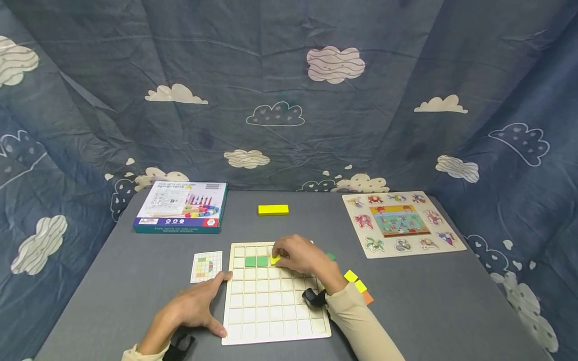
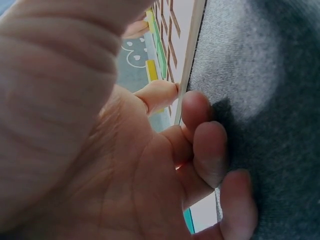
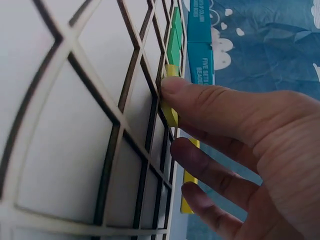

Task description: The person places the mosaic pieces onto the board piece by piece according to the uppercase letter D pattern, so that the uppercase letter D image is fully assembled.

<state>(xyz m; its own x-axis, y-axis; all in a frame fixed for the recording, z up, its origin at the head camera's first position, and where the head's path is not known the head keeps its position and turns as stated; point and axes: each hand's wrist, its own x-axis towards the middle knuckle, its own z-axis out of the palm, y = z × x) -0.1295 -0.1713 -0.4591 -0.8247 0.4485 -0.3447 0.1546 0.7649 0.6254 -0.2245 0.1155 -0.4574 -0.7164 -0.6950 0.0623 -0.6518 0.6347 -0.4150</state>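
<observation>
A wooden grid board (image 1: 262,316) lies on the table, with two green square tiles (image 1: 250,261) side by side in its second row. Just right of them, my right hand (image 1: 300,258) pinches a yellow square tile (image 3: 170,112) at the grid. In the right wrist view the thumb lies on this tile, the index finger is mostly hidden, and the other fingers are loosely bent. My left hand (image 1: 194,303) rests along the board's left edge, thumb by the near corner and a finger touching higher up. Beside that finger lies a pattern card (image 1: 206,266) with coloured squares.
Loose yellow tiles (image 1: 350,276) and an orange tile (image 1: 368,298) lie right of the board, partly behind the right arm. A yellow bar (image 1: 273,210) lies beyond the board. A boxed set (image 1: 180,208) is at back left, an animal puzzle board (image 1: 397,225) at back right.
</observation>
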